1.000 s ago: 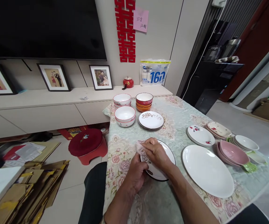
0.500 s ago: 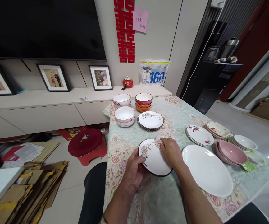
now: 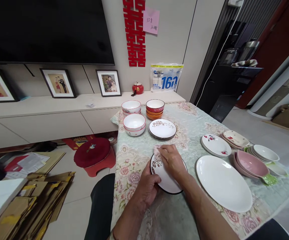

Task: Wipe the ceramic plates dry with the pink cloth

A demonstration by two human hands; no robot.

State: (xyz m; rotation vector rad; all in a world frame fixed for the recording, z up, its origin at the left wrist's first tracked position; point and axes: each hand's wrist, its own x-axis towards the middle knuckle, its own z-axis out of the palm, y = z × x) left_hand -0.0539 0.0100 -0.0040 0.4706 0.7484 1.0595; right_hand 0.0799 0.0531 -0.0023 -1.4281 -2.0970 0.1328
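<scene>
A white plate with a dark rim and a brown floral print is held tilted above the table. My left hand grips its left edge, thumb on the face and fingers underneath. A crumpled pale pink cloth is pinched in my right hand, which presses it on the plate's far rim. Just beyond lies a stack of matching plates. To the right of my right forearm is a large white oval plate.
White bowls and red and orange bowls stand stacked at the back of the flowered tablecloth. On the right are small flowered plates, pink dishes and white bowls. A red stool stands left of the table.
My right hand has slid the cloth leftward along the plate's far rim. The plate has tilted and shifted slightly in my left hand.
</scene>
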